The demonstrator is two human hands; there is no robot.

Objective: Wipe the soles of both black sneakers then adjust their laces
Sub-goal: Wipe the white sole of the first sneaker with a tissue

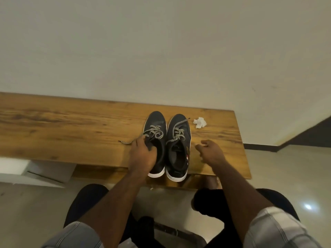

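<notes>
Over the left sneaker our left hand covers the collar, so we cannot see what its curled fingers hold, though it appears to grip the tongue or lace. Our right hand hovers loosely open beside the right sneaker, touching nothing. Both sneakers stand soles-down on the wooden bench, a crumpled tissue just beyond them.

Two black sneakers upright, side by side, laces seemingly loose.
</notes>
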